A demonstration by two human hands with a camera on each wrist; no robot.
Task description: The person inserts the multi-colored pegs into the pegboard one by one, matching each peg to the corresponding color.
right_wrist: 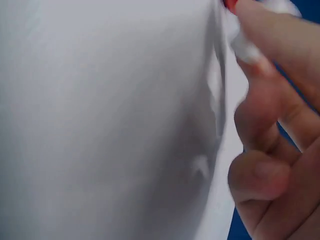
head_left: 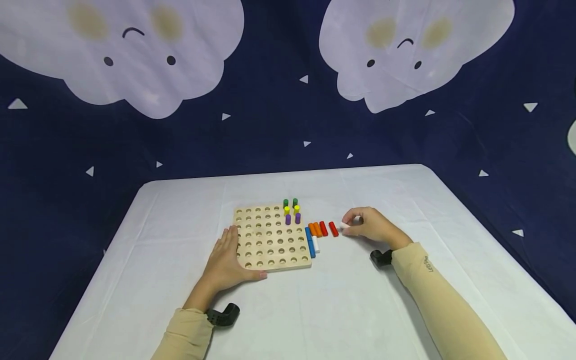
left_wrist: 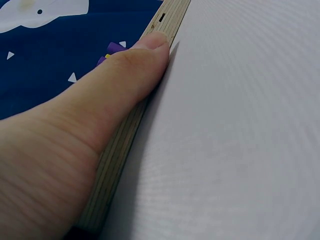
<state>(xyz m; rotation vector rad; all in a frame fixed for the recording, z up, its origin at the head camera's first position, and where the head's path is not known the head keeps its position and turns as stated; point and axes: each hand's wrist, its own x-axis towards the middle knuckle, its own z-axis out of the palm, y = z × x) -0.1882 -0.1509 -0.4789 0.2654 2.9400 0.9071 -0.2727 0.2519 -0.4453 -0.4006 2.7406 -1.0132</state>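
Observation:
A square wooden pegboard (head_left: 288,266) with rows of round holes lies on the table. My left hand (head_left: 225,262) rests against its front left corner, fingers along the left side; the straight thumb (left_wrist: 127,67) presses the front edge. Green pegs (head_left: 285,203), yellow pegs (head_left: 287,211) and purple pegs (head_left: 288,220) stand in pairs at the board's back right. To the right of the lying pegs, my right hand (head_left: 371,226) pinches a white peg (right_wrist: 245,49) between thumb and finger; the fingers partly cover it.
Right of the board lie blue pegs (head_left: 310,242), another white peg (head_left: 316,244), two orange pegs (head_left: 317,229) and two red pegs (head_left: 333,229). A white cloth (head_left: 342,310) covers the table. Behind it hangs a dark blue curtain (head_left: 270,135) with clouds.

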